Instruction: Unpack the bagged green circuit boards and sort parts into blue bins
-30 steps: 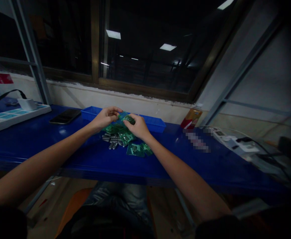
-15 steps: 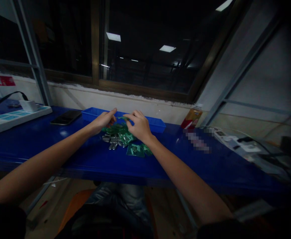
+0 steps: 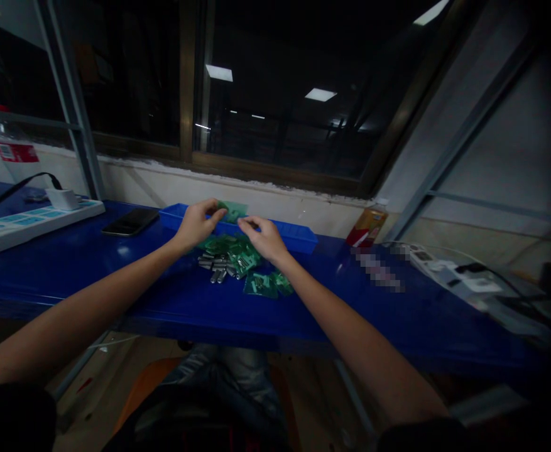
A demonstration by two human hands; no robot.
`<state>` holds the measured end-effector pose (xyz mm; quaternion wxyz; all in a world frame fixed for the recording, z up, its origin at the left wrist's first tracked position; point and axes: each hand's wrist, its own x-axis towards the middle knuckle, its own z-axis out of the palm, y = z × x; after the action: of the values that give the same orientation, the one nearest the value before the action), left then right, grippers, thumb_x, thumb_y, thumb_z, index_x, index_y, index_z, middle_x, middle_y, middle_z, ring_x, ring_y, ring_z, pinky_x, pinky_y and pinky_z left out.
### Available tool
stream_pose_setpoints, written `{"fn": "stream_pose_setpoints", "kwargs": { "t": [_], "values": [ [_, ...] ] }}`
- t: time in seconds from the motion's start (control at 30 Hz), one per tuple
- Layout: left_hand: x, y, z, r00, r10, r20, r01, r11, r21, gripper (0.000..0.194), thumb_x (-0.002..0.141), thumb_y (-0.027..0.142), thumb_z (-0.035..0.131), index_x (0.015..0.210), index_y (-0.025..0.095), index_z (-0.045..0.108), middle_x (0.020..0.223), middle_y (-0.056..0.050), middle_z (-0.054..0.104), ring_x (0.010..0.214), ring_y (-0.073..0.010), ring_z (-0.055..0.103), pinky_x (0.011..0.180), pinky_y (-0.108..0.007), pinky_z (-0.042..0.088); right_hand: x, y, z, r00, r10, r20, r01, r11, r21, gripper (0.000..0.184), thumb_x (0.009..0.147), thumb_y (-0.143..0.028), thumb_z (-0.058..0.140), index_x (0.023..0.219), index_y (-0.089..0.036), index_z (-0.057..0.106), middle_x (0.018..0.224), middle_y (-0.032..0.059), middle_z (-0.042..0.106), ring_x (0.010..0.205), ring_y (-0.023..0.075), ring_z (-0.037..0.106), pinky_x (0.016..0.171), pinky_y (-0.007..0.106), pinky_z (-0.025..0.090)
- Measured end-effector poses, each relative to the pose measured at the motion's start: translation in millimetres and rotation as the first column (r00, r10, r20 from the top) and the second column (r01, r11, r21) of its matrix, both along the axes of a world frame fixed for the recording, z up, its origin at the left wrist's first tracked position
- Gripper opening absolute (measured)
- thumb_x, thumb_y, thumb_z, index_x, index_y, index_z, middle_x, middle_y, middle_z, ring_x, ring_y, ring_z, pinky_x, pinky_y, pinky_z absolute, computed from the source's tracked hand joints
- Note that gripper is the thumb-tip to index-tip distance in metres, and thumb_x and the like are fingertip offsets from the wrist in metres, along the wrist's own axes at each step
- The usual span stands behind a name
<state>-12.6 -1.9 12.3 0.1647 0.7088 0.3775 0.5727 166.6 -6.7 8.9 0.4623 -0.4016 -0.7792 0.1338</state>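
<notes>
My left hand is closed in a pinch on the left edge of a small green plastic bag, which stands up above the blue tray. Close to the bag's lower right corner, my right hand has its thumb and fingers pressed together; what lies between them, if anything, is too small to make out. Below both hands, a heap of green bags rests on the blue table, some with small parts inside. Several short metal cylinders lie at the heap's front left.
A phone and a white power strip lie to the left, near a red-capped bottle. On the right stand a drink carton and another power strip with cables. A window wall borders the table's back.
My left hand has moved in and now grips the green bag, which was at my right fingertips. The bag is raised and more spread out. My right hand has lowered slightly.
</notes>
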Motion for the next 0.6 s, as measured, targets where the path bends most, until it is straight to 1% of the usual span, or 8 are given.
{"fn": "stream_pose_setpoints", "kwargs": {
  "t": [0.07, 0.1, 0.17, 0.27, 0.37, 0.47, 0.53, 0.6],
  "values": [
    [1, -3, 0.5, 0.985, 0.037, -0.166, -0.015, 0.991, 0.132, 0.012, 0.077, 0.028, 0.057, 0.074, 0.018, 0.064, 0.07, -0.002, 0.058, 0.069, -0.0141, 0.053, 0.065, -0.026, 0.04, 1, 6, -1.0, 0.98, 0.082, -0.18, -0.125, 0.963, -0.24, 0.051, 0.083, -0.058, 0.035, 0.078, -0.018, 0.065, 0.065, 0.0048, 0.062, 0.067, 0.016, 0.058, 0.064, 0.03, 0.044],
    [3, -5, 0.6, 0.972, 0.031, -0.235, 0.011, 0.984, 0.177, 0.012, 0.077, 0.026, 0.056, 0.078, 0.019, 0.065, 0.076, -0.004, 0.06, 0.074, -0.0151, 0.054, 0.069, -0.027, 0.041, 2, 8, -1.2, 0.958, 0.095, -0.271, -0.179, 0.935, -0.306, 0.054, 0.083, -0.06, 0.032, 0.076, -0.017, 0.065, 0.062, 0.0052, 0.062, 0.063, 0.015, 0.057, 0.059, 0.028, 0.043],
    [7, -8, 0.1, 0.942, 0.0, -0.336, 0.081, 0.97, 0.228, 0.014, 0.078, 0.024, 0.055, 0.085, 0.021, 0.067, 0.087, -0.005, 0.061, 0.083, -0.0168, 0.055, 0.076, -0.029, 0.041, 2, 11, -1.4, 0.914, 0.069, -0.401, -0.223, 0.909, -0.352, 0.05, 0.081, -0.059, 0.038, 0.075, -0.016, 0.064, 0.062, 0.0053, 0.062, 0.058, 0.0137, 0.057, 0.052, 0.025, 0.041],
    [11, -7, -3.0, 0.914, 0.005, -0.405, 0.11, 0.96, 0.259, 0.019, 0.074, 0.02, 0.058, 0.089, 0.023, 0.069, 0.094, -0.006, 0.061, 0.093, -0.0194, 0.053, 0.086, -0.033, 0.039, 3, 12, -1.6, 0.901, -0.016, -0.434, -0.152, 0.924, -0.351, 0.032, 0.075, -0.047, 0.052, 0.076, -0.016, 0.062, 0.065, 0.0028, 0.062, 0.056, 0.0128, 0.056, 0.048, 0.024, 0.038],
    [9, -4, -5.4, 0.928, 0.002, -0.372, 0.068, 0.982, 0.175, 0.017, 0.073, 0.021, 0.059, 0.087, 0.022, 0.069, 0.088, -0.005, 0.063, 0.089, -0.0203, 0.054, 0.084, -0.033, 0.038, 4, 10, -1.3, 0.933, -0.066, -0.353, -0.005, 0.98, -0.197, 0.024, 0.077, -0.038, 0.051, 0.08, -0.017, 0.061, 0.066, 0.0013, 0.061, 0.057, 0.0135, 0.055, 0.051, 0.025, 0.041],
    [7, -1, -4.0, 0.981, -0.107, -0.16, 0.087, 0.988, -0.129, 0.024, 0.079, 0.036, 0.053, 0.081, 0.018, 0.068, 0.074, -0.005, 0.063, 0.069, -0.018, 0.057, 0.068, -0.03, 0.041, 5, 5, -0.1, 0.988, -0.054, -0.146, 0.072, 0.99, 0.121, 0.021, 0.08, -0.032, 0.049, 0.086, -0.019, 0.064, 0.077, 0.0032, 0.063, 0.07, 0.016, 0.057, 0.066, 0.03, 0.046],
    [6, -1, -1.6, 0.98, -0.176, 0.093, 0.197, 0.92, -0.338, 0.041, 0.081, 0.051, 0.047, 0.077, 0.015, 0.065, 0.068, -0.006, 0.062, 0.059, -0.0166, 0.056, 0.058, -0.029, 0.04, 5, 0, 0.1, 1.0, -0.028, 0.011, 0.024, 0.964, 0.266, 0.022, 0.082, -0.028, 0.048, 0.092, -0.021, 0.066, 0.085, 0.0042, 0.063, 0.081, 0.017, 0.058, 0.076, 0.032, 0.046],
    [6, -2, 0.7, 0.933, -0.189, 0.305, 0.314, 0.841, -0.441, 0.046, 0.079, 0.057, 0.046, 0.072, 0.014, 0.061, 0.066, -0.007, 0.061, 0.055, -0.0155, 0.055, 0.054, -0.028, 0.04, 3, -3, -0.4, 0.994, -0.003, 0.111, -0.034, 0.945, 0.326, 0.025, 0.083, -0.023, 0.046, 0.097, -0.024, 0.066, 0.091, 0.0043, 0.061, 0.087, 0.0172, 0.057, 0.081, 0.033, 0.045]
  ]
}}
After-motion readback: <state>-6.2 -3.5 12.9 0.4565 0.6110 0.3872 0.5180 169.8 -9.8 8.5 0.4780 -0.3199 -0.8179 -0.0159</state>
